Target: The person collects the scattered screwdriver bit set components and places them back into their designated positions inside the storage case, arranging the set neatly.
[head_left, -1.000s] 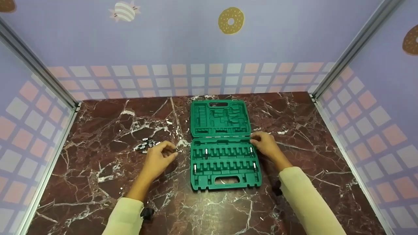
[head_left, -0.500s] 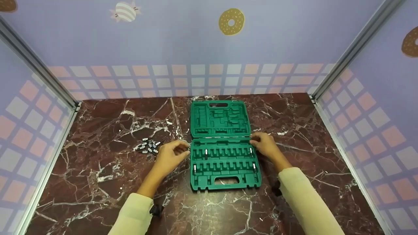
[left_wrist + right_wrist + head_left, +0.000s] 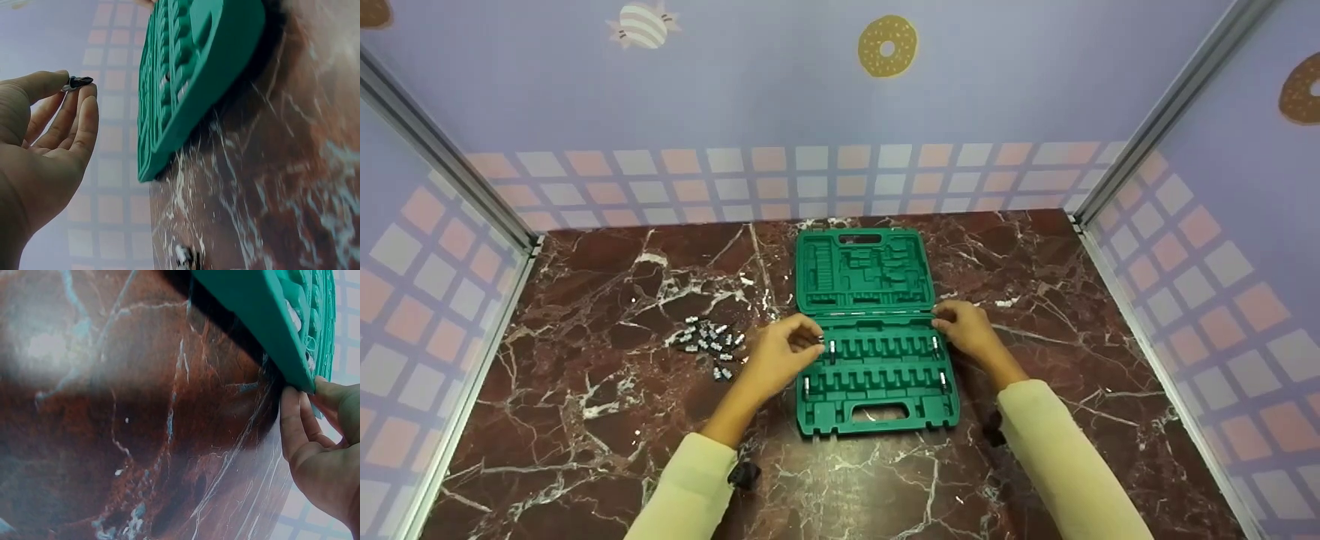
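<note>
The left hand (image 3: 780, 356) is nearly closed at the tips, its thumb and fingers pinching one small dark-tipped bit (image 3: 77, 83), the other fingers loosely bent; it hangs over the left side of the green case (image 3: 821, 421), beside the left end of the tray's far row. The right hand (image 3: 966, 328) grips the case's right edge near the hinge, thumb against the rim and fingers on the outer side, seemingly to steady it. The case lies unfolded on the marbled counter (image 3: 607, 450), its slotted tray on the near side and its moulded lid (image 3: 814, 262) on the far side. Four seated bits show in the tray: in the far row, one left of the middle (image 3: 832, 351) and one at the right end (image 3: 935, 345); in the near row, one at each end. Most slots in both rows look unfilled. To the left of the case, well apart from it, a loose pile of bits (image 3: 709, 337) lies on the counter. Judging by that pile, the filling is at an early stage, with far more left to seat than done. Beyond stands a lilac wall (image 3: 765, 82) with printed squares.
</note>
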Demonstrator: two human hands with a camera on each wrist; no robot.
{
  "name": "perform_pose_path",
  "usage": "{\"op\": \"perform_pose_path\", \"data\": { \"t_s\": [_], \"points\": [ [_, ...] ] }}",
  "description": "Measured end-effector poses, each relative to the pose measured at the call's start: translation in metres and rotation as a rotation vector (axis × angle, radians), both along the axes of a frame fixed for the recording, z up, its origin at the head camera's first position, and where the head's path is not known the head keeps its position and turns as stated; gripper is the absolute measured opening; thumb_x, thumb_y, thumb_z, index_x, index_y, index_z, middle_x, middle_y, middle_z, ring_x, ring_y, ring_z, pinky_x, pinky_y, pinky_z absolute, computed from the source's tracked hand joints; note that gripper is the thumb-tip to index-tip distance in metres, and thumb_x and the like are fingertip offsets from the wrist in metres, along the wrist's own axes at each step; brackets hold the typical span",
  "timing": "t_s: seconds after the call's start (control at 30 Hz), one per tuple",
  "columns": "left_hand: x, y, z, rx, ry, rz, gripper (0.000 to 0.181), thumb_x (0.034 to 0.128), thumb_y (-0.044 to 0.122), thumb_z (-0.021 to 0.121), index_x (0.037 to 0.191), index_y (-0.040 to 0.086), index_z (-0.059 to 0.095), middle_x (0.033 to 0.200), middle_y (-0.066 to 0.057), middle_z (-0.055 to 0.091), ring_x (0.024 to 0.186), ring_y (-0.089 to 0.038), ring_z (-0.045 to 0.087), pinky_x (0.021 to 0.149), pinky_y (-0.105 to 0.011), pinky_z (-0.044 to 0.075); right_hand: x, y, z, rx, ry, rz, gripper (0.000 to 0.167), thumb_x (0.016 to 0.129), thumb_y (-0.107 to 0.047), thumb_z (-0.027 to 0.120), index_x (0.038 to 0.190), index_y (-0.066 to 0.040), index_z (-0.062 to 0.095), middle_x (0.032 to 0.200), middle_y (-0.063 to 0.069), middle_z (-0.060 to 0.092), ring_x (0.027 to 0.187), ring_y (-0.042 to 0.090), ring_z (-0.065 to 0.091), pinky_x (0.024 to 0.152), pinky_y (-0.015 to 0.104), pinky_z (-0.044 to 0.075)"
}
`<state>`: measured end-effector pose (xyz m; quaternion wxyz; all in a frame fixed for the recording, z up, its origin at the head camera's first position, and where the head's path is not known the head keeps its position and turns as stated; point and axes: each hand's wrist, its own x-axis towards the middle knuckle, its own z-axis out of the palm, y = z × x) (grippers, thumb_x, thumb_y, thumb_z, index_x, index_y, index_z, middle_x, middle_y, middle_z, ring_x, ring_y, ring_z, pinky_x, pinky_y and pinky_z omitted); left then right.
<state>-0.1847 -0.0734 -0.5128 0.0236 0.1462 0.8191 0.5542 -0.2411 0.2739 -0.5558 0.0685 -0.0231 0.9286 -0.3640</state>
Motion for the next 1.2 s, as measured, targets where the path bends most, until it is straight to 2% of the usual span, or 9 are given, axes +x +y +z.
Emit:
{"op": "perform_pose_path", "data": {
  "t_s": [0.13,0.3,0.47,0.7,0.87,1.2],
  "points": [
    [0.0,0.01,-0.001,0.01,-0.014,-0.037,0.014,0.0874,0.001,0.077,0.1,0.002,0.071,0.094,-0.01,0.073,0.084,-0.019,0.069,0.077,-0.029,0.06,-0.001,-0.001,-0.001,-0.004,0.009,-0.001,0.024,0.1,-0.011,0.067,0.121,0.001,0.07,0.115,0.023,0.073,0.085,0.032,0.072,0.074,0.045,0.061],
    [-0.001,0.022,-0.003,0.017,-0.029,-0.077,0.016,0.0886,0.0,0.076,0.104,0.001,0.07,0.096,-0.01,0.072,0.086,-0.019,0.068,0.078,-0.029,0.06,0.0,0.0,-0.001,-0.025,-0.007,-0.009,0.023,0.1,-0.009,0.066,0.121,0.002,0.07,0.118,0.024,0.072,0.092,0.035,0.073,0.078,0.046,0.062],
    [-0.001,0.035,-0.004,0.016,-0.038,-0.118,0.016,0.0894,0.0,0.075,0.105,0.0,0.071,0.098,-0.011,0.073,0.087,-0.02,0.069,0.078,-0.028,0.061,-0.001,0.001,0.0,-0.009,-0.002,-0.004,0.022,0.1,-0.009,0.066,0.119,0.001,0.07,0.116,0.024,0.072,0.087,0.032,0.072,0.075,0.045,0.061],
    [0.0,0.05,-0.002,-0.005,-0.064,-0.164,0.015,0.0918,0.003,0.075,0.106,0.006,0.072,0.102,-0.009,0.073,0.09,-0.02,0.071,0.076,-0.03,0.061,-0.002,0.0,0.001,-0.011,-0.005,-0.002,0.022,0.1,-0.01,0.066,0.119,0.0,0.071,0.113,0.023,0.072,0.084,0.029,0.071,0.074,0.043,0.06],
    [-0.002,0.06,-0.003,-0.017,-0.096,-0.199,0.016,0.0927,0.004,0.075,0.108,0.003,0.072,0.103,-0.008,0.073,0.092,-0.019,0.07,0.076,-0.03,0.06,-0.001,0.0,0.001,-0.005,-0.004,0.011,0.022,0.101,-0.01,0.066,0.12,-0.001,0.07,0.113,0.022,0.072,0.083,0.028,0.07,0.073,0.042,0.059],
    [-0.008,0.087,-0.01,-0.038,-0.126,-0.243,0.017,0.0917,0.003,0.076,0.108,0.0,0.074,0.097,-0.006,0.074,0.084,-0.013,0.068,0.071,-0.026,0.058,-0.001,0.001,0.001,-0.007,0.003,0.007,0.022,0.1,-0.01,0.066,0.12,0.0,0.071,0.115,0.024,0.072,0.084,0.031,0.071,0.074,0.044,0.06]
  ]
}}
